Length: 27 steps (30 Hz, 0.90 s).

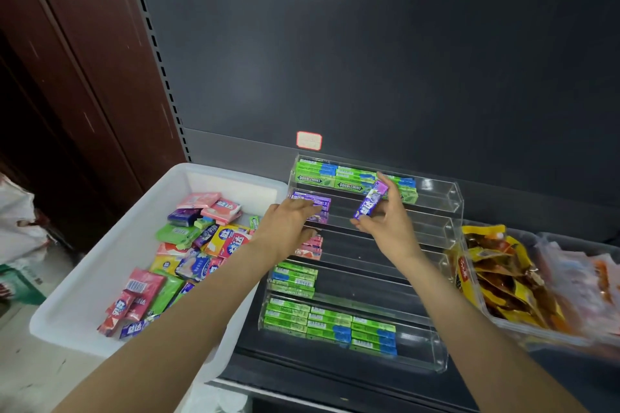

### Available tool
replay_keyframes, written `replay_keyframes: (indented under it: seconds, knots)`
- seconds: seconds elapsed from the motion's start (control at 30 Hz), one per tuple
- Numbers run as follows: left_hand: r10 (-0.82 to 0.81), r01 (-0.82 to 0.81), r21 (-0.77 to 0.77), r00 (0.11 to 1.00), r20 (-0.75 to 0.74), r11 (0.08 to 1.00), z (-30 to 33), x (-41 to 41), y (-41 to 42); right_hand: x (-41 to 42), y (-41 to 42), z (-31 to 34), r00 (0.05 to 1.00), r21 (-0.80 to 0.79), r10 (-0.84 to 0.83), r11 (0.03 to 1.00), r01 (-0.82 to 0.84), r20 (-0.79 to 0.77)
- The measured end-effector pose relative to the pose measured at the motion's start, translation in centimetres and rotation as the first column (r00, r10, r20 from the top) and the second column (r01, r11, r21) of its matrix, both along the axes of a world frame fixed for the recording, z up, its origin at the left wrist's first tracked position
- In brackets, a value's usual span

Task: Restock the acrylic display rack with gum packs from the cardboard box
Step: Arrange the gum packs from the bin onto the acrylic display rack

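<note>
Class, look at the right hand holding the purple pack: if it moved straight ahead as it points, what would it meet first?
Probably the green Doublemint packs on the rack's top tier, just beyond the right hand's purple pack; depth is unclear.

Even, moderately bright overhead light; the dark back panel (pixel 369 43) stays dim. Glare glints on the acrylic rack (pixel 426 184). Wide-angle bending warps the edges; focus is slightly soft.

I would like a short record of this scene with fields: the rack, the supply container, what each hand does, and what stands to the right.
rack: clear acrylic tiered display rack, partly filled, mostly green packs
supply: white plastic tub of loose mixed gum packs, left of the rack
left hand: left hand rests on purple packs in the second tier
right hand: right hand pinches a purple gum pack
right side: clear bin of yellow snack bags
</note>
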State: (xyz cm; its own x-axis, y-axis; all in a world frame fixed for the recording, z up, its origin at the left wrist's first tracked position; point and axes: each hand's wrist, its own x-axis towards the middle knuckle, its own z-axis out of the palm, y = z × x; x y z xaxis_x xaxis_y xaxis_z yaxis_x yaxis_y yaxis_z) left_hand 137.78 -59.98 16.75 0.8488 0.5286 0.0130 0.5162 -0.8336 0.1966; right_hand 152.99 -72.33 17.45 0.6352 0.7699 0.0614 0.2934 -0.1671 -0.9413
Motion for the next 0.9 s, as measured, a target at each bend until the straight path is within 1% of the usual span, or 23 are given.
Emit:
replay_keyframes:
  seconds: [0.03, 0.17, 0.33, 0.43, 0.53, 0.63, 0.83, 0.9]
  knots:
    - [-0.007, 0.007, 0.011, 1.000, -0.016, 1.000, -0.1, 0.0, 0.1, 0.0, 0.3, 0.1, 1.000, 0.006, 0.005, 1.000, -0.005, 0.010]
    - [-0.032, 0.033, 0.029, 0.999, -0.017, 0.999, 0.2, 0.1, 0.2, -0.2, 1.0, 0.8, 0.990, -0.042, -0.011, 0.999, 0.018, 0.141]
    - [-0.053, 0.055, 0.024, 0.998, -0.046, 0.998, 0.6, 0.2, 0.5, 0.6, 1.7, 0.3, 0.962, -0.014, -0.072, 0.997, 0.079, 0.265]
    - [-0.059, 0.061, 0.035, 0.997, -0.041, 0.998, 0.5, 0.1, 0.6, 0.8, 1.8, -0.1, 0.944, -0.069, -0.009, 0.997, 0.034, 0.329]
    - [-0.064, 0.067, 0.100, 0.997, -0.035, 0.993, 0.2, 0.1, 0.6, 0.9, 1.7, -0.6, 0.907, -0.174, 0.085, 0.985, -0.013, 0.413]
    - [-0.064, 0.068, 0.144, 0.998, -0.028, 0.987, 0.0, 0.2, 0.7, 1.2, 1.6, -0.7, 0.904, -0.274, 0.154, 0.961, -0.043, 0.399]
    - [-0.052, 0.053, 0.154, 0.999, -0.013, 0.987, -0.2, 0.3, 0.7, 1.5, 1.3, -0.8, 0.874, -0.335, 0.265, 0.934, -0.127, 0.408]
    - [-0.046, 0.047, 0.151, 0.999, -0.009, 0.987, -0.1, 0.2, 0.7, 1.3, 1.4, -0.9, 0.851, -0.351, 0.293, 0.926, -0.138, 0.436]
